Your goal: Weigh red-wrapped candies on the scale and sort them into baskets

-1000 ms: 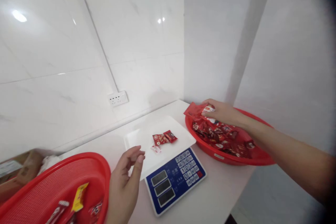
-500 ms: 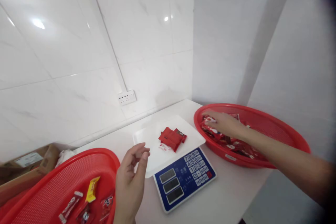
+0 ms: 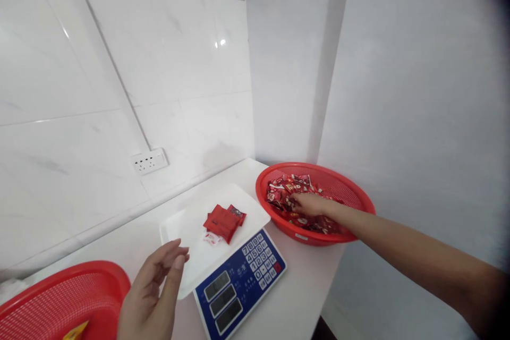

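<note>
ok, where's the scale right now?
Head view, lower centre: the scale is on the white table, between the left red basket and the right red basket, with the left hand near its pan.

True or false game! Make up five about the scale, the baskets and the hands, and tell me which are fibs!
1. The right hand is inside the right basket. True.
2. The left hand holds the yellow wrapper. False: the left hand is empty; the wrapper is in the left basket.
3. Red packets lie on the white tray of the scale. True.
4. The number keys are left of the display windows. False: they are to the right.
5. A socket is on the tiled wall. True.
</note>
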{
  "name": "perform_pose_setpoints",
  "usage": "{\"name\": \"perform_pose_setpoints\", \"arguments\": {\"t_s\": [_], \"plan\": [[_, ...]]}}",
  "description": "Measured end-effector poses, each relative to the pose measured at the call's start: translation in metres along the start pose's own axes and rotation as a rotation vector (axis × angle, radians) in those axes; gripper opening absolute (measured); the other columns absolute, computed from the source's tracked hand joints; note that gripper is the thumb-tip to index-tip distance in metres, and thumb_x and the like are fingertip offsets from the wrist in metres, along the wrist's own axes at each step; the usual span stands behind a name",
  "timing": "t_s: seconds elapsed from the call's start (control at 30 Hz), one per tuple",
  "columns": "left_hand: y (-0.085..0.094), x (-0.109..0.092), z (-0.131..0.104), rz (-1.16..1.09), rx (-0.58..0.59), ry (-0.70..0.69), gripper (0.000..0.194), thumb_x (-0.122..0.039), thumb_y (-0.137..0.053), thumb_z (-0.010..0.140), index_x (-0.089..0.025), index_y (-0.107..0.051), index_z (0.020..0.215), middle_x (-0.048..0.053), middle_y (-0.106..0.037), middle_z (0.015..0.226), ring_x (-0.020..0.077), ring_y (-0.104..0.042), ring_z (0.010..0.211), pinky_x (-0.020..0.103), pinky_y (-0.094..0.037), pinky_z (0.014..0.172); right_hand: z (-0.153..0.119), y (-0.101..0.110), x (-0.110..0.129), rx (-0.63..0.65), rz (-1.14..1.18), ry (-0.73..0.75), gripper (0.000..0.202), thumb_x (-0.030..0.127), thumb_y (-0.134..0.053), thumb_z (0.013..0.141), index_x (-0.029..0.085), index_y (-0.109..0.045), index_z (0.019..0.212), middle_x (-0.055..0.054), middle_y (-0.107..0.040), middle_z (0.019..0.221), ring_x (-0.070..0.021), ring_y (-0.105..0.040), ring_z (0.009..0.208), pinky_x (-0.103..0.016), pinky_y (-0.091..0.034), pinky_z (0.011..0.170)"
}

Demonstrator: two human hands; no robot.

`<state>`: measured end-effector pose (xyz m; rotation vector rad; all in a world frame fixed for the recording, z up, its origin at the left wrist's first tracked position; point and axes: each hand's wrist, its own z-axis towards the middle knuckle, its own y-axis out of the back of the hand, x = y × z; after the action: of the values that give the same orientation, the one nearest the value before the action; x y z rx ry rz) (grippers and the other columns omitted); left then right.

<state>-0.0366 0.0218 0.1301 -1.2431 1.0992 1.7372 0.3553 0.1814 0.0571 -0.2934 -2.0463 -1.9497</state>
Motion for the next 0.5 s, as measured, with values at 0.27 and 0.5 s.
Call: {"name": "perform_pose_setpoints", "arguments": {"t_s": [0.27,0.5], "plan": [[-0.007,0.002,0.000,0.034,0.046,-0.021,0.054,-0.062,-0.063,0.065,-0.024,-0.062,0.103,0.005,-0.071,0.099,0.0249,-0.064,0.100,0.039,-0.050,0.090,0.028,0.001,0.017,0.092,-0.123,0.126,0.082,0.028,-0.067,0.070,0.021,-0.030,0.144,-0.012,-0.028,0.151,-0.0303,-0.033,0.133,-0.034,-0.031,0.104],[-0.004,0.006,0.002,0.073,0.049,-0.029,0.055,-0.064,-0.061,0.064,-0.025,-0.061,0.103,0.005,-0.071,0.101,0.0259,-0.062,0.102,0.044,-0.046,0.095,0.033,-0.017,0.018,0.175,-0.136,0.174,0.068,0.034,-0.071,0.062,0.024,-0.055,0.127,-0.011,-0.050,0.136,-0.0320,-0.055,0.112,-0.035,-0.046,0.087]]}}
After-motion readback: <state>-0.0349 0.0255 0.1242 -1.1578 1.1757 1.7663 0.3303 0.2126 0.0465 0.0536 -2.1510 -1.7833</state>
